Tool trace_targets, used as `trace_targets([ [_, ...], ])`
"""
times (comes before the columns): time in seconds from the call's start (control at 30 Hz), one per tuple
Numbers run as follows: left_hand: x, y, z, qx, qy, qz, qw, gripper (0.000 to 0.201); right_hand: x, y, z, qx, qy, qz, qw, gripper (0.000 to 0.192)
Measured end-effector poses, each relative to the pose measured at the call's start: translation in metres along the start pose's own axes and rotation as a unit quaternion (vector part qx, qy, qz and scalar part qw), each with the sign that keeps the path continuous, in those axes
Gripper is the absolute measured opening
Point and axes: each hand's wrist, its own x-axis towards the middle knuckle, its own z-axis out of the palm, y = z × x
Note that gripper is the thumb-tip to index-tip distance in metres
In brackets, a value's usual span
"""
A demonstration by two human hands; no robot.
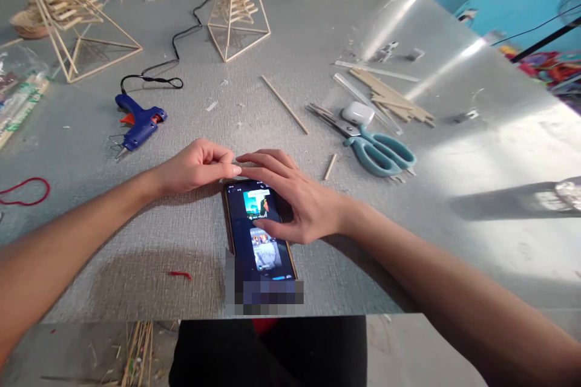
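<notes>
Black phone (258,233) lies flat on the grey table (181,266), near edge, screen lit. Best way to work it, I reckon: pin the top edge with one hand, light single taps with the other, no sliding. My left hand (195,166) is loosely curled, fingertips resting at the phone's top corner, gripping nothing. My right hand (295,196) is spread open over the screen, thumb touching the glass. Scissors (374,148) and glue gun (138,124) well apart.

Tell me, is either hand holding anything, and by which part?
Nothing is lifted. The phone lies flat on the table; the right hand rests over its upper right edge, and the left hand touches its top end.
</notes>
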Motion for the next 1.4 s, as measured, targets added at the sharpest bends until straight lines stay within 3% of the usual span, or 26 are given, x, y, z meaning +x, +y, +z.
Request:
trace_targets([
  [0.2,0.0,0.001,0.0005,-0.007,0.0,-0.008,1.0,0.046,0.0001,0.0037,-0.0023,0.038,0.01,-0.011,0.999,0.063],
  [0.57,0.0001,0.0017,0.0013,-0.003,0.002,-0.005,1.0,0.046,0.001,0.0023,-0.0014,0.016,0.011,-0.005,1.0,0.058],
  [0.77,-0.0008,0.0026,0.001,0.002,0.006,-0.006,1.0,0.045,-0.0001,0.0013,0.0002,-0.001,0.002,0.006,1.0,0.078],
  [0.9,-0.0008,0.0013,0.0003,0.007,0.005,-0.007,1.0,0.045,0.0001,0.0008,0.0002,0.001,-0.002,0.008,1.0,0.081],
  [1.13,0.0001,0.0015,0.0008,0.001,0.005,-0.003,1.0,0.046,0.0013,0.0019,-0.0022,0.028,0.013,0.003,1.0,0.059],
  [1.4,0.0004,0.0015,0.0008,0.0,0.006,-0.003,1.0,0.046,0.0022,0.0019,-0.0043,0.048,0.008,0.01,0.999,0.053],
])
